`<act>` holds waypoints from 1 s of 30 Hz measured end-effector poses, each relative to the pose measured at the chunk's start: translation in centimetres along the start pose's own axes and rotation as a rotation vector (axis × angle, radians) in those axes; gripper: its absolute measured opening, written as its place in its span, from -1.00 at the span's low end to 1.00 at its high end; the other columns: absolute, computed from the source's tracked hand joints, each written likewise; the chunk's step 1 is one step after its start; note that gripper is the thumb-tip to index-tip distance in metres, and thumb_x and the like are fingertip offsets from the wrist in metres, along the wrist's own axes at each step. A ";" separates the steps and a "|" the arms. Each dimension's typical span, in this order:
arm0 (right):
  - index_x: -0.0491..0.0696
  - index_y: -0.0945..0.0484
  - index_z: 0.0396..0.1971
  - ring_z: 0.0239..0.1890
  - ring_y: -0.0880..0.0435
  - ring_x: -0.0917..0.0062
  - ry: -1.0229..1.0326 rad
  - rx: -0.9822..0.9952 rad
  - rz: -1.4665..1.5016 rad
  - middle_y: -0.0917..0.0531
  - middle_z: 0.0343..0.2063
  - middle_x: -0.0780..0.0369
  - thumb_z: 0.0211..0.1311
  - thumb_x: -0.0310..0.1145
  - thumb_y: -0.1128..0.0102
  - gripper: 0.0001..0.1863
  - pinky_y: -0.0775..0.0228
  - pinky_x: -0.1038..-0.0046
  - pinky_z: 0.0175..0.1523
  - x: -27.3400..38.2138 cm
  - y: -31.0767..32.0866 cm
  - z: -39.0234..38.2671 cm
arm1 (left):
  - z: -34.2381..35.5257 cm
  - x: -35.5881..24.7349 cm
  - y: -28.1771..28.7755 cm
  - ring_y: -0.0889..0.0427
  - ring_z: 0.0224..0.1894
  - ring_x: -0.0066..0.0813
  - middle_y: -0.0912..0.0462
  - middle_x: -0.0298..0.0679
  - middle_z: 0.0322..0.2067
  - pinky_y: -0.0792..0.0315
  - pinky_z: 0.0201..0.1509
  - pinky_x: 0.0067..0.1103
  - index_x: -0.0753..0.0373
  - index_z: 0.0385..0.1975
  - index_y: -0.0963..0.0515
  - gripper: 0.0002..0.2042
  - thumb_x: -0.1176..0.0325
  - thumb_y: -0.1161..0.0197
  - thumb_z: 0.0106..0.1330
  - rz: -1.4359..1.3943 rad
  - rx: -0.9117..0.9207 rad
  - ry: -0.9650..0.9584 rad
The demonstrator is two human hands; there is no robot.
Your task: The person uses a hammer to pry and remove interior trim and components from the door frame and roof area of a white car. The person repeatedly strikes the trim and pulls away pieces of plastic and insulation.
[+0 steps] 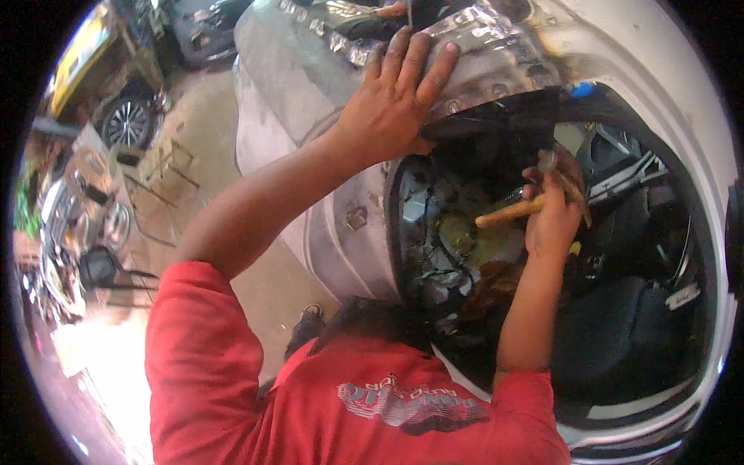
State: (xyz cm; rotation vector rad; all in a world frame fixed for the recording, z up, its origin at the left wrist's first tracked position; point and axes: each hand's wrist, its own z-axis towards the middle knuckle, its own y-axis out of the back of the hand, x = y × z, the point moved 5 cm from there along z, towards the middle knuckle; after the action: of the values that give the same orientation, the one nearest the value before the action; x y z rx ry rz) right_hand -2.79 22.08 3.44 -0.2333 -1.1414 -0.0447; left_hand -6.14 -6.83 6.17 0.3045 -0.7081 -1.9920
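A single tool with a smooth, round, yellowish wooden handle [510, 211] sits inside the open car doorway, its working end hidden behind the fist. The right hand [552, 217] is clenched around that handle, held in front of a tangle of thin dark wires [438, 256] on the exposed inner panel. The left hand [391, 105] lies flat with fingers spread, pressing on the bare, dull grey sheet-metal car body [287, 85] just above the black doorway edge. Both short sleeves are of red cloth [209, 364]. Further left, one spoked car wheel [128, 122] stands on the concrete floor [209, 124].
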 end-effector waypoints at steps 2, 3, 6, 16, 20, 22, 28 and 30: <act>-0.13 -0.61 0.20 -0.17 -0.76 0.43 -0.100 -0.166 -0.125 -0.74 0.04 0.20 0.52 -0.31 -0.34 -0.63 -0.52 0.39 -0.21 -3.3 3.4 -3.4 | 0.2 0.9 0.4 -0.30 0.52 0.37 -0.23 0.27 0.52 -0.20 0.57 0.12 0.05 0.73 0.00 0.46 -0.07 -0.83 -0.27 -0.052 -0.031 -0.038; -0.14 -0.61 0.21 -0.17 -0.76 0.44 -0.234 -0.217 -0.283 -0.75 0.03 0.19 0.50 -0.31 -0.35 -0.61 -0.54 0.38 -0.18 -5.9 5.7 -6.2 | 0.4 0.9 0.2 -0.35 0.45 0.35 -0.23 0.27 0.51 -0.25 0.48 0.13 0.06 0.73 -0.01 0.47 -0.08 -0.84 -0.29 -0.108 -0.054 -0.087; -0.16 -0.59 0.21 -0.15 -0.73 0.48 -0.652 -0.140 -0.671 -0.75 -0.04 0.16 0.45 -0.32 -0.38 -0.57 -0.57 0.37 -0.10 -14.7 9.6 -15.6 | 0.3 0.7 -0.5 -0.29 0.46 0.43 -0.17 0.32 0.51 -0.22 0.48 0.16 0.14 0.74 0.03 0.52 -0.07 -0.84 -0.32 -0.138 -0.069 -0.135; -0.13 -0.65 -0.08 -0.46 -0.65 0.43 -1.115 -0.297 -0.087 -0.70 -0.36 0.22 0.52 -0.39 -0.21 -0.85 -0.55 0.32 -0.32 -19.0 0.8 -44.2 | 1.8 2.5 -0.1 -0.49 0.28 0.31 -0.26 0.31 0.48 -0.48 0.21 0.03 -0.02 0.73 -0.02 0.45 -0.17 -0.81 -0.26 -0.285 -0.042 -0.173; -0.13 -0.65 -0.23 -0.44 -0.66 0.44 -1.079 -0.436 -0.571 -0.70 -0.41 0.23 0.58 -0.30 -0.17 -0.78 -0.52 0.33 -0.32 -20.1 2.6 -47.4 | 2.8 4.4 -0.3 -0.66 0.12 0.20 -0.46 0.27 0.35 -0.62 0.08 -0.09 0.15 0.68 -0.09 0.35 -0.11 -0.78 -0.17 -0.499 -0.179 -0.232; -0.13 -0.62 -0.08 -0.46 -0.62 0.48 -0.647 -0.685 -0.152 -0.66 -0.40 0.25 0.63 -0.28 -0.10 -0.77 -0.50 0.36 -0.30 -15.0 -1.3 -41.4 | 2.9 5.2 -0.4 -0.74 0.06 0.18 -0.57 0.25 0.25 -0.68 0.03 -0.14 0.30 0.64 -0.12 0.30 -0.13 -0.75 -0.10 -0.610 -0.158 -0.197; 0.00 -0.56 -0.04 -0.50 -0.58 0.51 -0.672 -0.805 -0.080 -0.63 -0.41 0.27 0.64 -0.20 -0.20 -0.81 -0.48 0.38 -0.49 -13.2 -3.7 -33.7 | 4.3 6.4 -1.1 -0.84 -0.03 0.16 -0.80 0.16 0.03 -0.72 0.04 -0.16 0.35 0.53 -0.28 0.10 -0.29 -0.60 0.14 -0.714 -0.161 -0.149; 0.03 -0.56 -0.06 -0.53 -0.57 0.51 -0.524 -0.921 0.079 -0.62 -0.42 0.27 0.64 -0.17 -0.21 -0.81 -0.48 0.37 -0.51 -13.1 -3.8 -31.3 | 4.3 6.8 -1.5 -0.84 -0.03 0.18 -0.80 0.17 0.01 -0.72 0.03 -0.15 0.35 0.49 -0.33 0.04 -0.28 -0.58 0.18 -0.727 -0.207 -0.165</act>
State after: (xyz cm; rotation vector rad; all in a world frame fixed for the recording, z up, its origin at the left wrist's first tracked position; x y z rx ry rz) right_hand 19.19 10.86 -20.14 -1.1594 -1.5697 -0.4659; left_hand -12.69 -10.57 9.20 0.3002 -0.5214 -2.7848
